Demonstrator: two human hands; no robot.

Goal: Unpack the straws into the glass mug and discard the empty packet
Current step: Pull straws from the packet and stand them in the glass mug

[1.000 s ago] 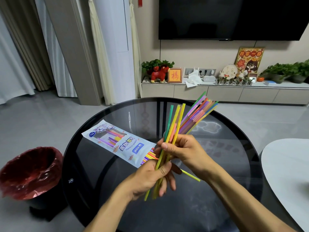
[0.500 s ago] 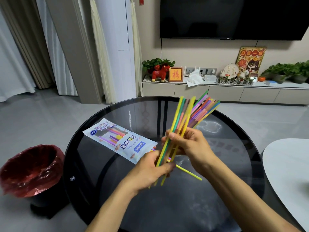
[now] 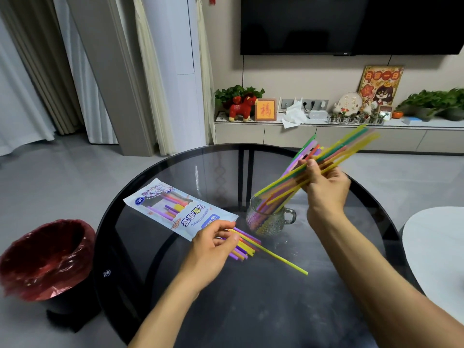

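A: Well, what worries you most here?

B: The right hand (image 3: 324,182) first. It has a fan of straws (image 3: 334,156) pinched between thumb and fingers, slanting down toward the glass mug (image 3: 268,219). Some lower ends look to be already inside the rim, others lie at or above it, and the upper part is blurred, so I cannot tell how many are truly seated.

A: So they could spill?

B: I'd say so. If the pinch lets go while the bundle leans that far, the ends above the rim may slide out onto the glass table (image 3: 276,310). The mug also looks light next to a long, tilted bundle; a sideways push on its rim could tip it.

A: And the other hand?

B: The left hand (image 3: 213,247) has its fingers curled over the loose straw ends (image 3: 244,244) sticking out of the packet (image 3: 175,209), right at its open mouth. Whether it has actually closed on them I cannot tell. The packet lies flat on the table and clearly still has straws inside.

A: What could go wrong there?

B: With nothing pinning the packet, a pull might drag the whole bag along. 1 yellow straw (image 3: 283,259) already lies loose toward the near edge and could roll off.

A: And the bin?

B: The red-lined bin (image 3: 45,257) sits on the floor to the left. Binning the packet too soon would throw away straws.
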